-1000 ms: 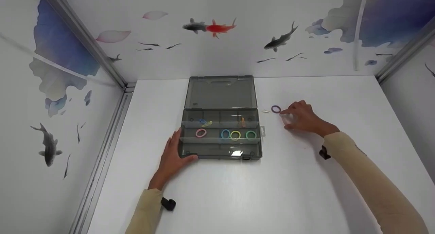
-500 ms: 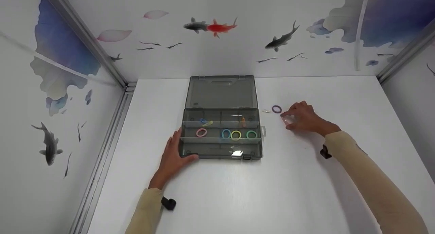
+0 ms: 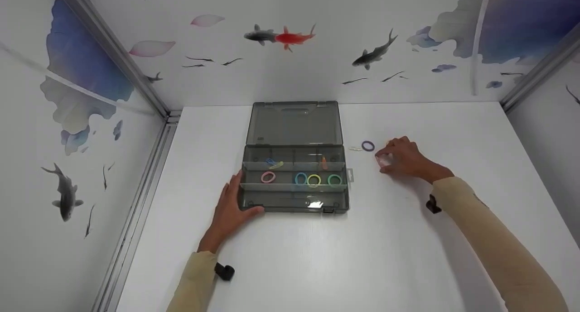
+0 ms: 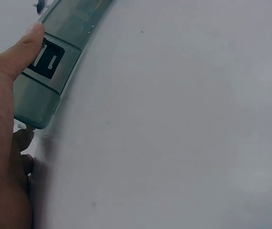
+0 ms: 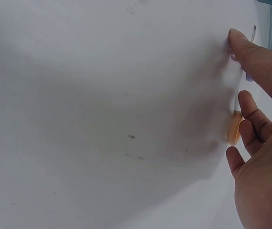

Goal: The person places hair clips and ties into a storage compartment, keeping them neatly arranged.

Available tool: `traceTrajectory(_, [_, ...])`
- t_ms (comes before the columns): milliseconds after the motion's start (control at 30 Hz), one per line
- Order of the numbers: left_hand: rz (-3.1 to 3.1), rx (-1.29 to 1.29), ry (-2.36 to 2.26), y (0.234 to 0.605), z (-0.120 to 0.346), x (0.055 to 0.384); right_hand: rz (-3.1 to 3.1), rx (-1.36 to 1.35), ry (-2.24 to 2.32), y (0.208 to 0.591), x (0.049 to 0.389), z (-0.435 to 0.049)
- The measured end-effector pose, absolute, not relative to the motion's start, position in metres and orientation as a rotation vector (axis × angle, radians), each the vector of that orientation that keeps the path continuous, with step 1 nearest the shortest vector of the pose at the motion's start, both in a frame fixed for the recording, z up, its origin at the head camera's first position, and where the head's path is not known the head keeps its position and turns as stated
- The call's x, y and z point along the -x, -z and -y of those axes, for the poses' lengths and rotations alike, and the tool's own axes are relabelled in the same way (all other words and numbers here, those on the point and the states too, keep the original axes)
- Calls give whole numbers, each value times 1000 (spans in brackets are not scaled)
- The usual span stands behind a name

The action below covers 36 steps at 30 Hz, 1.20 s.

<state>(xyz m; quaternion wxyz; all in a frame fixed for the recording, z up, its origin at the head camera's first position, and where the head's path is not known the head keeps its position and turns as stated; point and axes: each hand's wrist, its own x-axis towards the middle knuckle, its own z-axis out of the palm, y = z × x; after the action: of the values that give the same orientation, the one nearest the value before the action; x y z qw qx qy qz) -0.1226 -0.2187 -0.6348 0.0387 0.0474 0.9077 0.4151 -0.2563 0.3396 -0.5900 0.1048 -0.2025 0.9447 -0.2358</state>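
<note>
My left hand (image 3: 231,214) rests at the near left corner of a smoky see-through compartment box (image 3: 294,207). Its thumb lies straight along the front wall, and the other fingers extend along the left side. The box's lid is folded back. Over the table to the right, my right hand (image 3: 403,158) has thumb and fingers around a small clear, pinkish thing (image 3: 385,160), mostly hidden. An orange ring (image 5: 235,128) shows by its fingers in the right wrist view. Just left of that hand lie a purple ring (image 3: 368,146) and a pale hair clip (image 3: 355,148).
In the middle row sit a pink ring (image 3: 268,177), a blue ring (image 3: 301,179), a yellow ring (image 3: 314,180) and a green ring (image 3: 335,180). The back row holds a blue clip (image 3: 270,161), a yellow clip (image 3: 276,165) and an orange clip (image 3: 324,162). Walls enclose the white table.
The right hand has shifted very slightly right, and a bit of orange now shows behind its fingers. The left hand and the box stay put.
</note>
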Motion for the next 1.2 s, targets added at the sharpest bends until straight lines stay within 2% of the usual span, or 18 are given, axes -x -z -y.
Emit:
traceTrajectory(533, [-2766, -119, -1286, 640, 221, 123, -2920, 614, 806, 594, 240, -327])
traceTrajectory(767, [-2758, -127, -1314, 637, 220, 121, -2996, 747, 937, 594, 229, -320])
traceTrajectory(1200, [-2768, -140, -1317, 638, 219, 123, -3037, 767, 1052, 584, 222, -299])
